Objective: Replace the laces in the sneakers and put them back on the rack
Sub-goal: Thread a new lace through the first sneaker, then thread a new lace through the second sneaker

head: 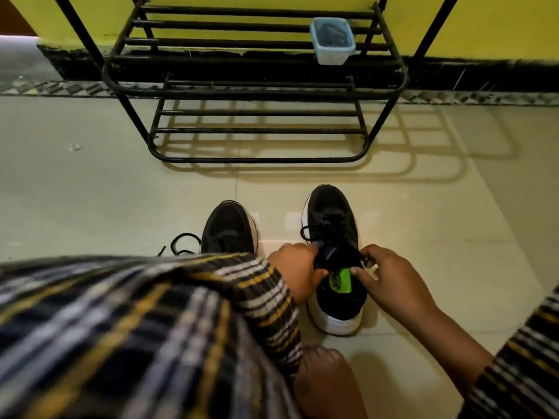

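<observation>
Nearest the camera, a plaid sleeve [145, 334] crosses the lower left and hides the heel of the left sneaker [228, 229], so whether that shoe is fully laced cannot be told. The left hand [295, 269] and right hand [393, 279] meet over the right sneaker [332, 258], which stands on the floor [90, 192] with its toe pointing at the rack. Each hand's fingers are pressed together, pinching what looks like the black lace [314, 229] ends by the tongue, just above the green insole label [340, 281]. The work appears to be at the top eyelets or the knot.

Black lace on black mesh in dim light makes a skipped eyelet or uneven ends easy to miss. A hard tug could slide the shoe, since neither hand pins it down.

A loose lace [181, 243] lies just left of the left sneaker; it could be mistaken for the new one or snag when the shoes are lifted.

Farthest, the rack [257, 95] has barred shelves, so a shoe set carelessly might tip between the bars. A small blue tub [332, 40] sits at the upper shelf's right end and could be knocked.
</observation>
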Motion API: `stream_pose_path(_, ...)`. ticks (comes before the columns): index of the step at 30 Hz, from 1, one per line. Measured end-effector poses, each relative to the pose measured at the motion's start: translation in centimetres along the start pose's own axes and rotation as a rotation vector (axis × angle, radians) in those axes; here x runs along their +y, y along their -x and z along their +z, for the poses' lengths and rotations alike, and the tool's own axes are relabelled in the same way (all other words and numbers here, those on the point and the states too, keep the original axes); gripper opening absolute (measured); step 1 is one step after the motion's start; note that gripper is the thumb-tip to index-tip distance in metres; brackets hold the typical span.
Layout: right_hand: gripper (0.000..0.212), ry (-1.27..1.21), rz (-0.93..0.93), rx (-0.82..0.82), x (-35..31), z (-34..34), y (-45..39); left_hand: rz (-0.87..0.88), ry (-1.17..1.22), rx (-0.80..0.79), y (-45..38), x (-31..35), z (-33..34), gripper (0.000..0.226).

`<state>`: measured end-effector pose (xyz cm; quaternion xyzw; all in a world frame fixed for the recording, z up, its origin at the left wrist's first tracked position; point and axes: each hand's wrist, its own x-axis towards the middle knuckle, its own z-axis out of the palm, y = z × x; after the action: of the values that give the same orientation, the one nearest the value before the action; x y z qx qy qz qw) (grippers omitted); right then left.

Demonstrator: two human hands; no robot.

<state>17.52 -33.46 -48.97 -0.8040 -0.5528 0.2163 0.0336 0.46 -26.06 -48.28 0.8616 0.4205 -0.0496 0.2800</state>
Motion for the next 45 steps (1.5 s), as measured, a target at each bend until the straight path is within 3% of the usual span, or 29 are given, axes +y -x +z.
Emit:
stream_pose_path(2, 0.052, 0.243, -0.055, 0.094, -0.6, -0.6, 0.0, -0.001, 0.063, 0.093, 1.5, -1.5, -0.8, 0.043)
stream_pose_path(5, 0.057, 0.244, -0.230, 0.296, -3.6, -1.4, 0.1, -0.048, 0.138, 0.322, 4.0, -4.2, -2.5, 0.036)
stream_pose_path(8, 0.059, 0.252, -0.478, 0.240, -7.5, -0.7, 0.2, -0.267, 0.135, 0.480, 6.5, -6.5, -3.9, 0.034)
stream_pose_path(10, 0.058, 0.264, -0.594, 0.146, -9.2, 0.2, 0.5, -0.437, 0.119, 0.382, 8.0, -8.0, -4.3, 0.036)
stream_pose_path(12, 0.060, 0.280, -0.698, 0.029, -10.1, 1.2, 0.8, -0.511, 0.104, 0.162, 9.1, -8.6, -3.7, 0.038)
stream_pose_path(15, 0.072, 0.250, -0.817, -0.180, -11.4, 3.3, 1.8, -0.411, 0.210, 0.051, 10.5, -8.3, -1.6, 0.048)
stream_pose_path(18, 0.071, 0.251, -0.759, -0.265, -11.3, 4.6, 2.7, -0.302, 0.443, 0.161, 11.2, -8.0, 0.2, 0.059)
stream_pose_path(23, 0.057, 0.243, -0.680, -0.189, -9.6, 3.8, 2.2, -0.242, 0.609, 0.174, 10.8, -7.1, 1.1, 0.049)
stream_pose_path(25, 0.053, 0.230, -0.664, -0.178, -9.2, 3.5, 2.1, -0.318, 0.526, 0.215, 10.2, -7.6, 0.9, 0.043)
stream_pose_path(28, 0.051, 0.197, -0.644, -0.179, -9.0, 3.7, 2.0, -0.471, 0.404, 0.411, 9.2, -11.0, 0.6, 0.034)
stream_pose_path(30, 0.051, 0.166, -0.625, -0.188, -9.0, 4.2, 1.9, -0.654, 0.332, 0.468, 8.7, -14.2, 0.3, 0.036)
stream_pose_path(32, 0.057, 0.139, -0.613, -0.197, -9.0, 4.7, 1.7, -0.862, 0.308, 0.437, 8.7, -17.1, 0.1, 0.047)
stream_pose_path(34, 0.063, 0.139, -0.613, -0.200, -9.1, 5.1, 1.7, -0.951, 0.308, 0.389, 8.9, -18.5, 0.4, 0.057)
stream_pose_path(37, 0.076, 0.141, -0.617, -0.190, -8.9, 5.4, 1.4, -0.893, 0.257, 0.362, 8.4, -18.3, 1.2, 0.056)
stream_pose_path(41, 0.076, 0.139, -0.620, -0.199, -8.6, 5.5, 1.4, -0.839, 0.282, 0.293, 7.5, -16.6, 1.6, 0.031)
stream_pose_path(45, 0.076, 0.141, -0.622, -0.200, -8.6, 5.4, 1.5, -0.835, 0.283, 0.235, 7.3, -16.2, 1.2, 0.023)
